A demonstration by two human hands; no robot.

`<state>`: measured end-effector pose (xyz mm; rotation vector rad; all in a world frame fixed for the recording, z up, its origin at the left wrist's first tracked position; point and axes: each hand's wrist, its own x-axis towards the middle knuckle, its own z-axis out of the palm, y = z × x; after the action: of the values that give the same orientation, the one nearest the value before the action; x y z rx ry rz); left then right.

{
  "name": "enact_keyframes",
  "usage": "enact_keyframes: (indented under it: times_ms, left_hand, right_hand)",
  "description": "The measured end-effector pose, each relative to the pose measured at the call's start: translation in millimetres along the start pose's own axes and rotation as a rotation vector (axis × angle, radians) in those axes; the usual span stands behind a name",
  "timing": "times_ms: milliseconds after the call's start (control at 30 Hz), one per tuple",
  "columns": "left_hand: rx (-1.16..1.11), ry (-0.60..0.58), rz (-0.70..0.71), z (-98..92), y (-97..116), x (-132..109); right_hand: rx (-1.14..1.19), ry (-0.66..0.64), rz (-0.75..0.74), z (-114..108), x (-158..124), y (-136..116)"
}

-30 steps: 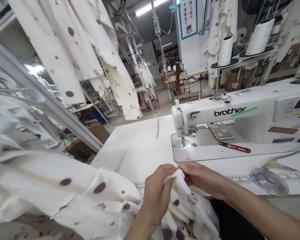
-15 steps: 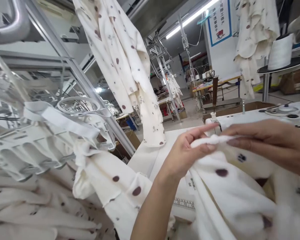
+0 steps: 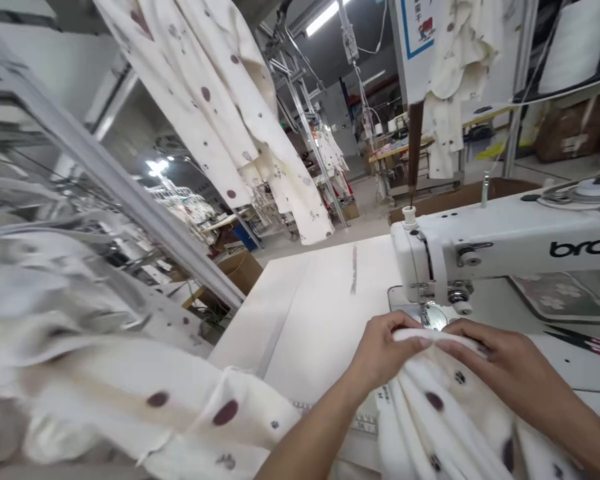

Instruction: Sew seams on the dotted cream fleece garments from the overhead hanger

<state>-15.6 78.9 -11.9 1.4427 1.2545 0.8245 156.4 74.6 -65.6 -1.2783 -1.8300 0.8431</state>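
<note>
Our two hands share one grip: the left hand (image 3: pixel 383 353) and the right hand (image 3: pixel 497 353) both pinch the upper edge of the spotted cloth (image 3: pixel 447 400), thumbs toward us and nearly meeting. That edge is held at the counter (image 3: pixel 325 313), just in front of the needle plate (image 3: pixel 436 316) of the sewing machine (image 3: pixel 485 243); the rest hangs in folds toward the counter's near edge, partly over the ruler strip (image 3: pixel 366 423). Whether the pinched edge touches the counter, we cannot tell.

To handle this well, we should line the layers up between our thumbs, smooth the edge outward evenly, and avoid stretching it, since the fabric looks soft and may give. The hanging weight could drag the edge askew, so we might support those folds. We would also keep our fingertips clear of the needle and the cloth away from the snips (image 3: pixel 587 343) at right.
</note>
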Motion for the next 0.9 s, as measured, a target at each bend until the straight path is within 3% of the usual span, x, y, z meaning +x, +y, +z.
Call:
enact_keyframes:
  times_ms: [167, 267, 433, 533, 700, 900]
  left_hand:
    - [-0.114, -0.105, -0.124, 0.0, -17, 16]
    - [-0.011, -0.156, -0.140, -4.3, -23, 26]
    - [0.431, -0.050, -0.007, -3.4, -37, 51]
    - [0.587, -0.006, 0.023, -0.3, -46, 64]
    - [0.631, 0.000, -0.088, 5.6, -46, 76]
    - [0.615, 0.040, -0.062, 10.5, -42, 80]
  right_hand:
    - [0.001, -0.036, 0.140, -5, 14, -3]
    - [-0.097, -0.134, 0.147, -4, 22, 0]
    - [-0.466, -0.193, 0.286, 1, 42, 6]
    - [-0.527, -0.190, 0.392, 5, 53, 10]
    - [-0.528, -0.152, 0.431, 6, 58, 17]
    - [-0.532, -0.095, 0.426, 5, 57, 19]
